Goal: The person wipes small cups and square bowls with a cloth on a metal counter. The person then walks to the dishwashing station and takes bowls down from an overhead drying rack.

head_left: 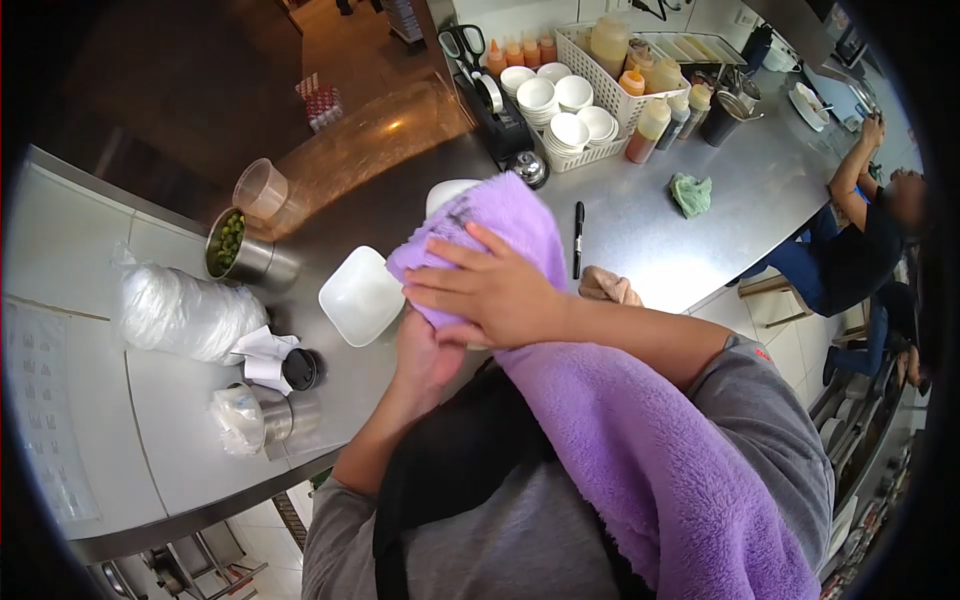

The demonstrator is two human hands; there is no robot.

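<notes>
A fluffy purple towel (640, 430) runs from my right side up to my hands, its bunched end dark-stained on top. My right hand (490, 290) presses on this end from above, fingers partly spread. Below it, my left hand (425, 355) holds the towel from underneath, its fingertips covered. Whether something lies inside the folds is hidden. Left of my hands, a white squarish bowl (362, 297) rests on the steel counter (610, 245). Another white dish (447, 194) shows partly behind the towel. A black marker (579, 240) and a crumpled brown cloth (609, 287) lie to the right.
A white basket (592, 157) with stacked small bowls (568, 132) and sauce bottles (650, 130) stands at the back. A green cloth (690, 195) lies on the right. Left are a steel pot (225, 245), plastic bags (185, 312) and a black-lidded cup (302, 370). Another person (860, 220) sits far right.
</notes>
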